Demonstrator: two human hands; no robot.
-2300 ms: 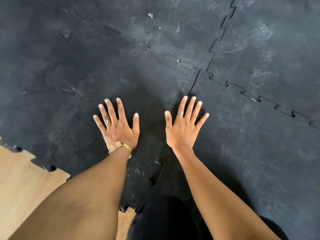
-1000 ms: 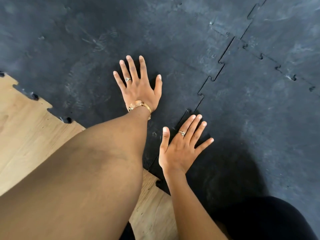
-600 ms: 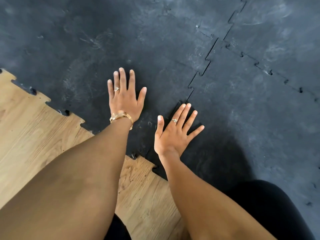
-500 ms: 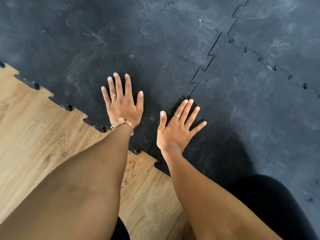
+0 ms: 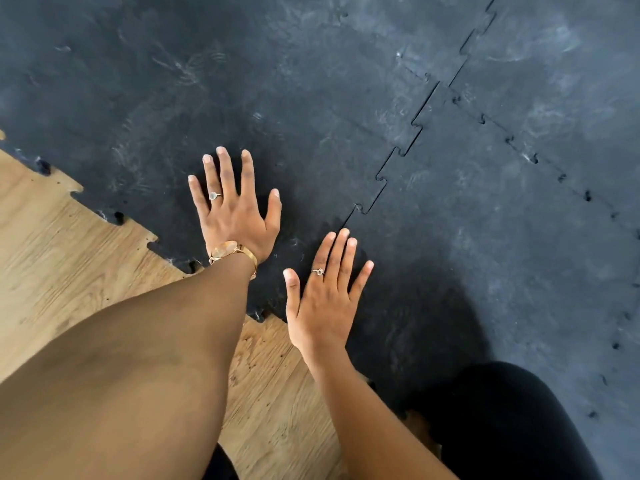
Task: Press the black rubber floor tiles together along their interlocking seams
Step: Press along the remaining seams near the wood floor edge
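Black rubber floor tiles fill most of the view. The left tile point(image 5: 242, 98) and the right tile point(image 5: 485, 237) meet along a zigzag interlocking seam point(image 5: 398, 154) that runs from upper right down toward my hands. My left hand point(image 5: 235, 216) lies flat on the left tile, fingers spread, with a ring and a gold bracelet. My right hand point(image 5: 325, 299) lies flat at the near end of the seam, its fingers reaching onto the right tile. Neither hand holds anything. The seam's near end is hidden under my right hand.
Bare wooden floor point(image 5: 69, 265) shows at lower left, bounded by the tiles' toothed outer edge point(image 5: 114, 216). A second seam point(image 5: 533, 157) runs across the tiles at right. My dark-clothed leg point(image 5: 502, 420) is at the lower right.
Both hands have shifted back along the seam toward the tiles' near edge, away from the four-tile junction. More wooden floor shows at the lower left. My right hand now sits at the seam's near end.
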